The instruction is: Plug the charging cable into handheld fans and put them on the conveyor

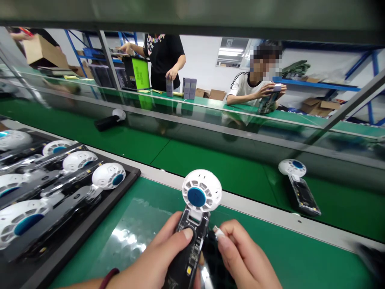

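While the left hand [156,261] clasps the black open-backed handheld fan [197,208], its round white vented head and blue cap upright at six o'clock, the right hand [243,261] pinches a small white plug [218,231] just beside the fan's body. At nine o'clock a shallow black tray [126,182] holds rows of matching white-headed fans [108,176]. Another single fan [297,184] lies on the green belt [210,160] at two o'clock.

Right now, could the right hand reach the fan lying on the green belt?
Probably yes: only a flat metal rail lies between the right hand and that fan, though its fingers pinch a white part.
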`<action>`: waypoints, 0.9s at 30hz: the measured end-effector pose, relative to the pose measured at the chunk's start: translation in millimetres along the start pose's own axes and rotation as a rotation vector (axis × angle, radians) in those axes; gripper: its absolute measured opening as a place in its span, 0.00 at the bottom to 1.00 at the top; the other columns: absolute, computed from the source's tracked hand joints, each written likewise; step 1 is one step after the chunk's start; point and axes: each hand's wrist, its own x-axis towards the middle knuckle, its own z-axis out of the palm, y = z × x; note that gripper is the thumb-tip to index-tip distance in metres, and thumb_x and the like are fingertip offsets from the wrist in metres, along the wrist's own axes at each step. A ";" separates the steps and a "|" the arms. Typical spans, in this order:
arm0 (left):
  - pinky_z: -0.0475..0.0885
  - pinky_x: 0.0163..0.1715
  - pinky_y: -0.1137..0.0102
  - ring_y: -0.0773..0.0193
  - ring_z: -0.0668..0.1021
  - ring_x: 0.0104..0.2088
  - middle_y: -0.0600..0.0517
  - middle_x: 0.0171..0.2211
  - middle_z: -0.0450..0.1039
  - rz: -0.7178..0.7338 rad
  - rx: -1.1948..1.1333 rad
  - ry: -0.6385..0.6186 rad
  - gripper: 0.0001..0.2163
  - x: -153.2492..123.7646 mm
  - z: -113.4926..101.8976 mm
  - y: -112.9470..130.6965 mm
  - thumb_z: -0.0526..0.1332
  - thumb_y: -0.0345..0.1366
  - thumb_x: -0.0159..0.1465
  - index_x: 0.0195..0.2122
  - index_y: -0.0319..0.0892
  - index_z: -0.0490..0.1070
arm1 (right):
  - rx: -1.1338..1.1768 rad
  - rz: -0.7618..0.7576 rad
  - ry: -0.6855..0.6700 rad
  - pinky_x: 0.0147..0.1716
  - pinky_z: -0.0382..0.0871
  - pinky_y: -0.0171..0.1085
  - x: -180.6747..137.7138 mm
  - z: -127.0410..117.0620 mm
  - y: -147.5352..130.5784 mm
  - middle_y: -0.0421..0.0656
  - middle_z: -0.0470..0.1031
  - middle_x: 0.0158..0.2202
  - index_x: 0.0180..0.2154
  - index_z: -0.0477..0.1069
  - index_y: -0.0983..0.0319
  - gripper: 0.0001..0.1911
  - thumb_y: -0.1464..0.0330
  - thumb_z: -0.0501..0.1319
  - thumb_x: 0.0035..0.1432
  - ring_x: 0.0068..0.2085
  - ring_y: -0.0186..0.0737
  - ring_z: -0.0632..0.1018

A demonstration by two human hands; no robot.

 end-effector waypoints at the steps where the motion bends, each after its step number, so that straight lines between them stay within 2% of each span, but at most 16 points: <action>1: 0.62 0.17 0.76 0.69 0.72 0.15 0.51 0.21 0.72 0.002 0.007 -0.004 0.17 -0.1 -0.7 0.1 0.49 0.35 0.62 0.52 0.42 0.50 | 0.001 -0.002 -0.036 0.23 0.58 0.28 0.5 0.2 1.1 0.33 0.59 0.20 0.26 0.58 0.58 0.12 0.59 0.47 0.58 0.22 0.32 0.63; 4: 0.61 0.17 0.77 0.70 0.71 0.16 0.49 0.23 0.73 0.010 0.034 0.000 0.13 0.5 -3.4 -0.5 0.49 0.38 0.62 0.47 0.41 0.56 | -0.019 -0.029 -0.099 0.27 0.61 0.29 0.9 -0.2 2.1 0.36 0.65 0.24 0.30 0.61 0.58 0.12 0.60 0.46 0.59 0.26 0.34 0.67; 8: 0.60 0.16 0.78 0.69 0.72 0.16 0.50 0.22 0.72 0.002 0.064 0.061 0.14 2.5 -6.0 -2.7 0.52 0.42 0.60 0.44 0.41 0.58 | -0.032 -0.077 -0.168 0.28 0.62 0.30 0.9 0.7 0.9 0.38 0.70 0.26 0.31 0.64 0.58 0.11 0.62 0.47 0.59 0.28 0.35 0.71; 14: 0.61 0.17 0.77 0.70 0.71 0.16 0.51 0.22 0.72 0.000 0.097 0.022 0.15 3.7 -8.8 -4.5 0.53 0.43 0.59 0.45 0.41 0.59 | -0.077 -0.080 -0.153 0.23 0.60 0.27 2.5 1.6 1.4 0.36 0.68 0.21 0.27 0.64 0.59 0.11 0.63 0.48 0.57 0.23 0.32 0.68; 17: 0.63 0.21 0.76 0.68 0.73 0.20 0.53 0.21 0.72 0.018 0.176 -0.012 0.20 2.7 -11.1 1.2 0.55 0.43 0.59 0.50 0.43 0.55 | -0.088 -0.033 -0.159 0.22 0.59 0.28 2.0 2.0 2.8 0.36 0.65 0.20 0.26 0.64 0.60 0.12 0.62 0.48 0.56 0.22 0.32 0.66; 22: 0.66 0.29 0.72 0.64 0.75 0.29 0.54 0.26 0.74 0.010 0.377 -0.028 0.26 -1.1 -12.8 9.2 0.53 0.45 0.60 0.57 0.48 0.44 | -0.033 0.007 -0.050 0.22 0.57 0.29 0.4 9.9 5.8 0.35 0.63 0.19 0.25 0.63 0.60 0.12 0.62 0.49 0.53 0.21 0.32 0.64; 24: 0.66 0.31 0.71 0.64 0.75 0.29 0.54 0.25 0.74 0.006 0.401 -0.020 0.27 -1.3 -11.9 8.1 0.51 0.47 0.61 0.57 0.48 0.41 | -0.013 0.011 -0.042 0.22 0.56 0.29 0.9 12.8 6.7 0.35 0.61 0.19 0.24 0.63 0.60 0.12 0.61 0.49 0.53 0.21 0.32 0.63; 27: 0.66 0.27 0.72 0.65 0.74 0.25 0.55 0.23 0.72 0.024 0.349 0.003 0.26 1.5 -10.7 6.5 0.50 0.48 0.61 0.57 0.47 0.42 | 0.024 0.039 -0.010 0.23 0.55 0.30 3.8 9.4 7.2 0.35 0.61 0.19 0.24 0.62 0.60 0.14 0.59 0.49 0.54 0.22 0.32 0.62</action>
